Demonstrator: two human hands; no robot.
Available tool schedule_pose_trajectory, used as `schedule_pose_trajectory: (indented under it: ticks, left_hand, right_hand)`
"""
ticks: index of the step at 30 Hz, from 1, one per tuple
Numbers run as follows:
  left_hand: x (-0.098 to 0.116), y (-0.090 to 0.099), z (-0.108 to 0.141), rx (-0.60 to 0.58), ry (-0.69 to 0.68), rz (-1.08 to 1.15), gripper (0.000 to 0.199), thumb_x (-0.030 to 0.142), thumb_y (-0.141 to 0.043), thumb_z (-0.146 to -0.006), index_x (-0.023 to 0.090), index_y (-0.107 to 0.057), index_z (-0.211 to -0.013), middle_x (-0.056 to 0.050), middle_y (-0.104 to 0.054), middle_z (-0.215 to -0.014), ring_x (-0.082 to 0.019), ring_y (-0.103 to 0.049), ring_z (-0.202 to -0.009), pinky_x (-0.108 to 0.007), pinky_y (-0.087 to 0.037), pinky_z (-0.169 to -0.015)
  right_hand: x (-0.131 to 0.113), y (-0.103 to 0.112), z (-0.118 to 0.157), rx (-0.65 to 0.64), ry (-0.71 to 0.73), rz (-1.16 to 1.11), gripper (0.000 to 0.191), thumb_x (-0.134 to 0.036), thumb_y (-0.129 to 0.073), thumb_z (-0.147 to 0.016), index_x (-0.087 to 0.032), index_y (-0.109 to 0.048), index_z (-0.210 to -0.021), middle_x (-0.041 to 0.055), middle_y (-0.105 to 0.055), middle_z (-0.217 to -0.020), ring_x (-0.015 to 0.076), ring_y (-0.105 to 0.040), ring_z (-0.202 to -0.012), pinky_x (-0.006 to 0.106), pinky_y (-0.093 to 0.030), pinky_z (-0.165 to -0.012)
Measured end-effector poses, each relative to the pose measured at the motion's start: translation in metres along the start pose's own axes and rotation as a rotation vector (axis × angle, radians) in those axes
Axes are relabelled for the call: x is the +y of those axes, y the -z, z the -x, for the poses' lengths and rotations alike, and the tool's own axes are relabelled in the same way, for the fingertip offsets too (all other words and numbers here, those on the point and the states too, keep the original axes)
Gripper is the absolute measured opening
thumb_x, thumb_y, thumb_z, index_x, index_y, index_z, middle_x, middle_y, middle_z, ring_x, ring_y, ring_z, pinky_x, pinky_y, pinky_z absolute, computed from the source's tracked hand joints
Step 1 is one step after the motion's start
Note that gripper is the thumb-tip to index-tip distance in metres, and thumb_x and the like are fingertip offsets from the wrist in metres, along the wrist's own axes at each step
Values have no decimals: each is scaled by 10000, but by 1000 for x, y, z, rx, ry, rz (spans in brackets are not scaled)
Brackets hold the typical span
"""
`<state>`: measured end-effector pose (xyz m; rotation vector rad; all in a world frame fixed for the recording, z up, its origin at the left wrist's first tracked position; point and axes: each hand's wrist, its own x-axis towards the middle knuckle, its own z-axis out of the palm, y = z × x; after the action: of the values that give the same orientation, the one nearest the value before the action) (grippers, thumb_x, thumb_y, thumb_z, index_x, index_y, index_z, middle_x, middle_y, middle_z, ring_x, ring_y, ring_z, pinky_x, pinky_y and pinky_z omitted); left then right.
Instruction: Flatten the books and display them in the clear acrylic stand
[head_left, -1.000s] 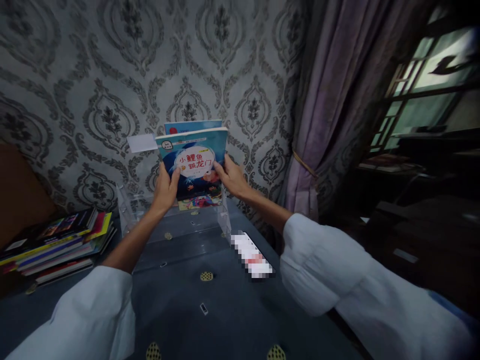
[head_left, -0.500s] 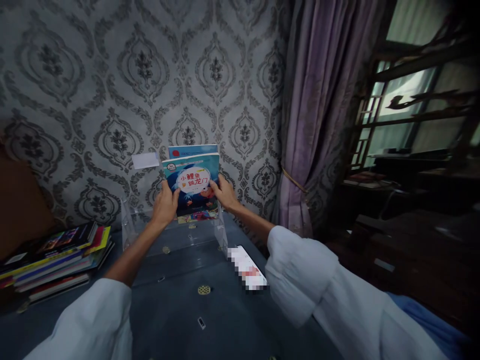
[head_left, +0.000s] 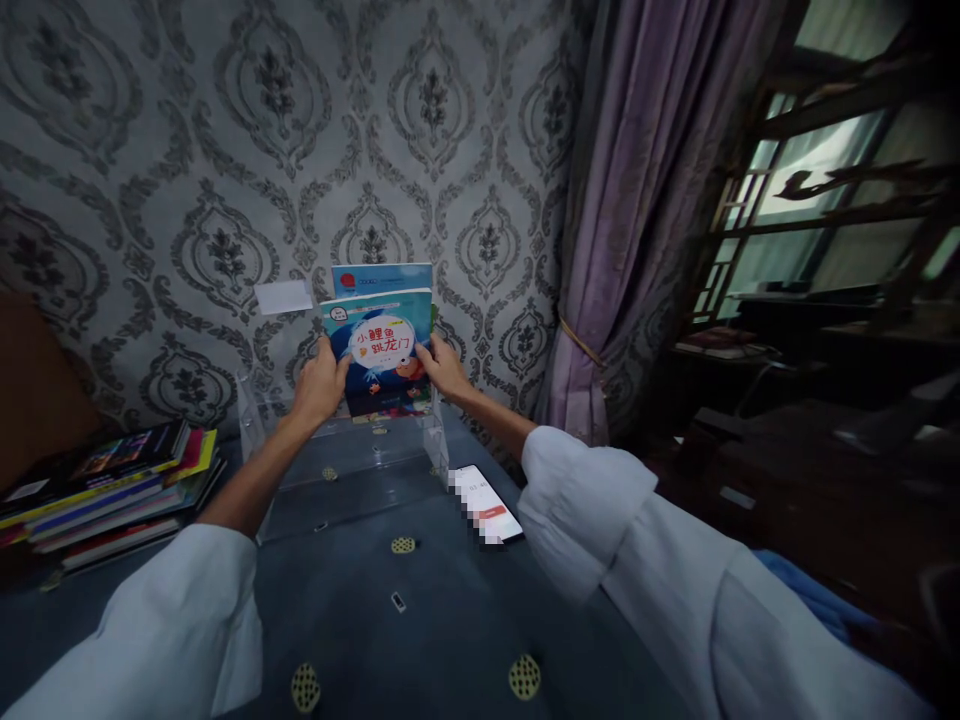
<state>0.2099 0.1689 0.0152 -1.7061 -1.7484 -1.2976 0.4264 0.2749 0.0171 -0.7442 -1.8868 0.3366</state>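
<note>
A blue picture book [head_left: 386,350] with a white oval on its cover is held upright between both hands. My left hand [head_left: 321,380] grips its left edge, thumb on the cover. On the right edge my right hand [head_left: 444,368] is closed the same way. Directly behind it stands a second blue book [head_left: 390,278], its top part showing above. Both are at the back of a clear acrylic stand [head_left: 337,485] on the table. The bottom of the held book overlaps the stand's rear; whether it rests there I cannot tell.
A stack of books [head_left: 112,490] lies at the left. Right of the stand is a phone [head_left: 491,508] on the dark tablecloth [head_left: 442,650]. A white card [head_left: 283,296] shows against the patterned wall. A purple curtain [head_left: 615,220] hangs at the right.
The view has tilted down and shifted a little, so more of the tablecloth shows. Both hands still hold the book, which now sits slightly lower against the one behind it.
</note>
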Motion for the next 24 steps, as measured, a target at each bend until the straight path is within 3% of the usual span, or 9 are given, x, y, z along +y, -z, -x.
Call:
schedule_pose_trajectory:
  ticks: [6, 12, 16, 24]
  left_hand:
    - [12, 3, 1, 14, -71, 31, 160, 346, -525, -909, 204, -480, -969, -159, -608, -1066, -356, -623, -1084, -493, -487, -955]
    - [18, 3, -3, 14, -82, 45, 86, 224, -574, -875, 213, -497, -913, -68, -608, -956, -254, -630, -954, -381, -521, -867]
    - [24, 3, 4, 19, -44, 27, 108, 196, -587, -893, 188, -526, -981, -96, -620, -1030, -260, -631, -998, -368, -509, -867]
    - [43, 3, 24, 17, 26, 4, 176, 176, -549, -959, 199, -548, -1134, -116, -608, -1185, -271, -640, -1081, -363, -498, -903]
  right_hand:
    - [8, -1, 14, 29, -11, -31, 222, -440, -418, -910, -249, -468, -810, -6, -554, -730, 200, -522, -731, 321, -453, -729]
    - [9, 0, 21, 87, -15, -57, 188, -429, -504, -822, -241, -502, -814, 25, -550, -796, 232, -543, -797, 387, -485, -823]
    - [10, 0, 19, 141, -57, -81, 157, -376, -576, -720, -243, -512, -772, 72, -568, -901, 270, -576, -897, 435, -508, -879]
    - [20, -8, 14, 117, -139, -202, 154, -378, -536, -682, -250, -567, -762, 35, -664, -710, 257, -662, -687, 383, -583, -610]
